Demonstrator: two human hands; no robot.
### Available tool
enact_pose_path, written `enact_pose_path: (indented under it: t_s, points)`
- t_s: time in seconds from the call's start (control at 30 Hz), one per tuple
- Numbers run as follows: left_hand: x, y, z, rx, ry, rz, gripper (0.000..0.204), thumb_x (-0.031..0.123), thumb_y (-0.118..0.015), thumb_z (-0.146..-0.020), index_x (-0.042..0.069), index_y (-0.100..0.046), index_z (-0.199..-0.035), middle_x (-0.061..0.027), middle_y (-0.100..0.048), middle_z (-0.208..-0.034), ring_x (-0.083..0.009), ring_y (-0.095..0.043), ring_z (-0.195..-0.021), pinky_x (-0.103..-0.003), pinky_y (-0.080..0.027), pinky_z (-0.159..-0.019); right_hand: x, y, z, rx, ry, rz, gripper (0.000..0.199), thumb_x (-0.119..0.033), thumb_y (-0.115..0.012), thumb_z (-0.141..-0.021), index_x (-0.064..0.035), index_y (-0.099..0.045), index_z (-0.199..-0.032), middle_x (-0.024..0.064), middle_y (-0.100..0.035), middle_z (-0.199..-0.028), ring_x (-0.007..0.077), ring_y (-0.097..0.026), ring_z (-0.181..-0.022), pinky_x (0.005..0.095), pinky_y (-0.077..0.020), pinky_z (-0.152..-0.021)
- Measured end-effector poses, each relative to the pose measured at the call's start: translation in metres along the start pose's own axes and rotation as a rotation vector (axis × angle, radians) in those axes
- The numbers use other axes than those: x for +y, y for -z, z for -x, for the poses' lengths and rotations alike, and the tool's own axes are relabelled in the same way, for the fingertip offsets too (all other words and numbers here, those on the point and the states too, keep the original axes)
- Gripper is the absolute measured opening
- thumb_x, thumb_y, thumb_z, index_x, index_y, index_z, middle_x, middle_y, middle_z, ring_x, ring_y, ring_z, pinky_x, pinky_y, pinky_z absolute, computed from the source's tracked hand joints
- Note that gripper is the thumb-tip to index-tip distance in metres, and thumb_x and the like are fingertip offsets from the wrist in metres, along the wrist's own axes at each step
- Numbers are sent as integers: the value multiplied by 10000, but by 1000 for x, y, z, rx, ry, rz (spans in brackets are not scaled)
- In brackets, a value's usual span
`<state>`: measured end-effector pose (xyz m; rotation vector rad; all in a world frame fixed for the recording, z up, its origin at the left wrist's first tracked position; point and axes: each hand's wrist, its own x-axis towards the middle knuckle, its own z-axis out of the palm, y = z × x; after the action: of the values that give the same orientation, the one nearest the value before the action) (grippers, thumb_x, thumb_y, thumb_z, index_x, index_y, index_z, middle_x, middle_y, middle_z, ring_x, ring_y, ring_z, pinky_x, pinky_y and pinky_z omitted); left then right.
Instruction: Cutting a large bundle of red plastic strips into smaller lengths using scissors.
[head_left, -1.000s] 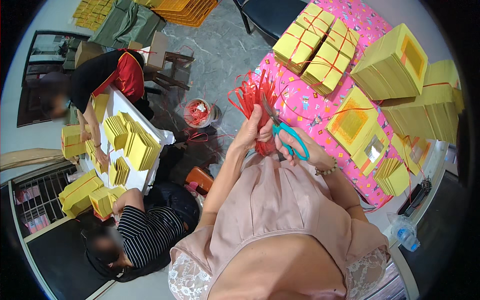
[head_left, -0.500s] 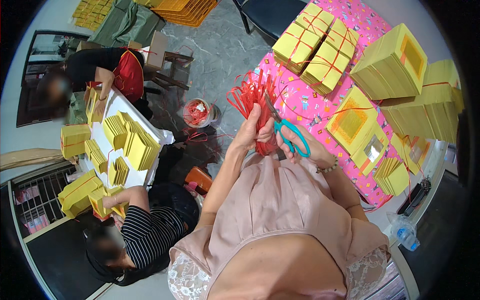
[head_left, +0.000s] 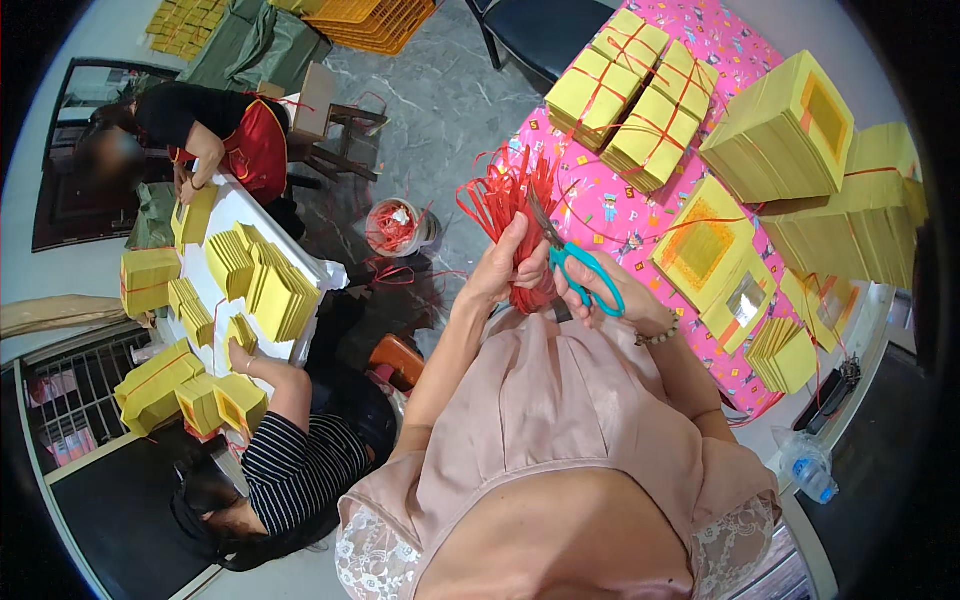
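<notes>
My left hand (head_left: 508, 262) is closed round a thick bunch of red ribbon strips (head_left: 505, 195), whose looped ends fan out above the fist and whose lower ends hang below it. A pair of scissors (head_left: 590, 275) with teal handles is in my right hand (head_left: 606, 288), fingers through the loops. The blades point up and lie against the right side of the bunch, just above my left fingers. Whether the blades are fully closed is hidden by the strips. Both hands are in front of my pink top.
On my right, a pink patterned table (head_left: 612, 222) bears tied yellow paper bundles (head_left: 650, 120) and tall paper stacks (head_left: 775, 140). A bucket of red scraps (head_left: 398, 228) stands on the floor. Leftward, two people work at a white table (head_left: 240, 205) with yellow paper stacks.
My hands, the ribbon bunch and the scissors have shifted only slightly. At the white table, one person's hand moved farther onto the table; the other person's hands came together over paper.
</notes>
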<state>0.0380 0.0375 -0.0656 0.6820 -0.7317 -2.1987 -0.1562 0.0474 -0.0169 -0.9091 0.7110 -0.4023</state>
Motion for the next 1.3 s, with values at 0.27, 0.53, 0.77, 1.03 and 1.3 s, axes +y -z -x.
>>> enact_pose_path:
  t_s: [0.27, 0.53, 0.77, 1.03, 1.3]
  points:
    - [4, -9, 1, 144, 48, -173, 652, 687, -330, -845, 131, -346, -504, 58, -254, -422, -63, -214, -344, -224, -120, -356, -3, 0, 0, 0, 6, -84, 466, -529, -449, -892, -74, -496, -803, -33, -449, -589, 45, -458, -484, 192, -411, -422]
    - [3, -7, 2, 168, -5, -249, 601, 625, -365, -875, 117, -373, -553, 41, -299, -470, -63, -258, -392, -223, -165, -379, -2, 5, 0, -39, 1, -93, 499, -540, -389, -907, -66, -497, -795, -28, -456, -595, 55, -468, -486, 195, -434, -439]
    - [-5, 7, 2, 145, -33, -240, 382, 448, -401, -941, 79, -480, -878, 49, -328, -527, -48, -279, -427, -219, -195, -389, 4, 10, 1, -37, -55, -156, 499, -537, -396, -906, -64, -508, -793, -24, -468, -593, 55, -477, -478, 202, -460, -440]
    - [3, 5, 4, 75, -24, -348, 337, 390, -425, -947, 96, -433, -784, 50, -347, -574, -45, -287, -459, -224, -200, -406, 5, 18, 2, -128, -10, -241, 528, -553, -369, -908, -56, -518, -811, -18, -482, -591, 62, -498, -495, 219, -481, -460]
    - [-2, 5, 4, 100, 3, -404, 295, 374, -453, -941, 84, -476, -890, 48, -367, -606, -47, -313, -483, -226, -228, -419, -2, 18, 6, -60, -17, -227, 513, -547, -379, -909, -61, -519, -824, -26, -460, -583, 66, -468, -483, 214, -455, -447]
